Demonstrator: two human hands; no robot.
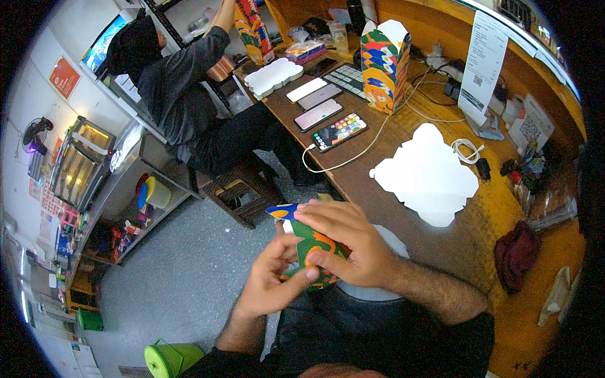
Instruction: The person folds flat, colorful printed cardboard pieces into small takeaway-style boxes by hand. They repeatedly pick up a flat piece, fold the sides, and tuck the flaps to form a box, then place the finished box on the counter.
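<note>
Above my lap, a colourful paper food carton (323, 242) in green, orange and blue is partly folded. My left hand (272, 275) grips its near left side, with the thumb pressed on the printed face. Across its top and right side lies my right hand (353, 242), fingers bent over the upper edge and thumb on the front. The carton's inside is mostly hidden by my hands. To the right on the table, a flat unfolded carton blank (427, 173) lies white side up. Nested folded cartons (383, 68) with the same print stand farther back.
Several phones (339, 132) lie left of the blank, one with a white cable (353, 160). Behind them are a keyboard (345, 80) and stacked white blanks (273, 77). A co-worker (179, 94) sits at the far left, holding up printed cartons (252, 31). A green lidded bucket (171, 359) stands on the floor.
</note>
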